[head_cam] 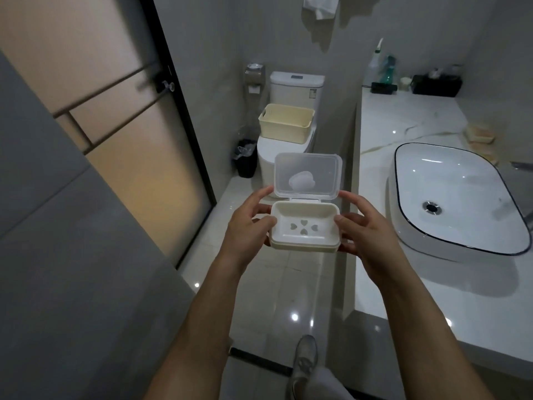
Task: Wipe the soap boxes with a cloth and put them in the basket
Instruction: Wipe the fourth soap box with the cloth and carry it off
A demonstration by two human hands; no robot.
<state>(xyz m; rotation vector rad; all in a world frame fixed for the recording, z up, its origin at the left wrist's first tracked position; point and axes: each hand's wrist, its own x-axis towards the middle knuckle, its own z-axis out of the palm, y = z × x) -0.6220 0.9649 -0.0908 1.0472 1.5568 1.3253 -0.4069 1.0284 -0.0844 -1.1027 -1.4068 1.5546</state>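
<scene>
**Bathroom bkgd, non-task items**

White toilet at 12 o'clock, paper holder on wall just left of tank. Black bin w/ clear liner on floor, left of bowl. White basin at 3 o'clock on marble counter. Spray bottles + black box at counter's far end, 1 o'clock. Frosted door at 10. Shoe at 6.

Grey-walled bathroom, toilet, sink
</scene>
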